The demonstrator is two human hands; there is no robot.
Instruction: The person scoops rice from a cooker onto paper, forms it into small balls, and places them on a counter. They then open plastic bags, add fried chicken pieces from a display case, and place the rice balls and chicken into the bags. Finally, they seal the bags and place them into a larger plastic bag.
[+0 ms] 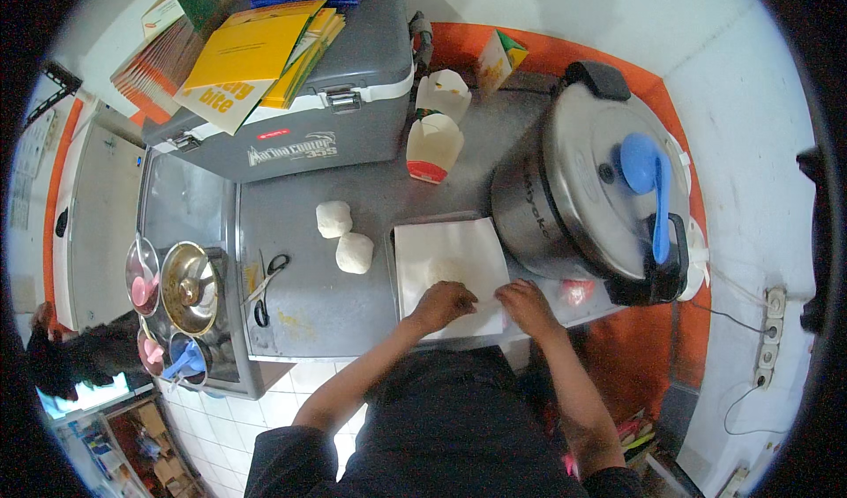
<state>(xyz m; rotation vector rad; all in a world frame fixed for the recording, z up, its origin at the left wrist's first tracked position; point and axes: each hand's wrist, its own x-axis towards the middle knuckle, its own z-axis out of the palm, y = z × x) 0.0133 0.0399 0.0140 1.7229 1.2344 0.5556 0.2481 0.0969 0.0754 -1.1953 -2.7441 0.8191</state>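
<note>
A stack of white paper sheets [450,253] lies on a dark tray at the front edge of the grey counter. My left hand [445,307] rests over the sheets, fingers curled, and my right hand [523,299] is at their right edge, fingertips bent together. Whether either hand pinches paper is too small to tell. A faint pale patch shows on the top sheet above my left hand. Left of the paper, two white wrapped bundles [354,253] touch each other. Farther left lie black-handled scissors [265,286], their blades apart.
Behind stand a grey cooler box [317,127] bearing folded yellow packaging [245,48], and two open paper cartons [435,147]. A large steel rice cooker [529,213] with a blue scoop [642,167] is at right. Lidded bowls [188,289] sit left. A person's dark sleeve [92,352] shows far left.
</note>
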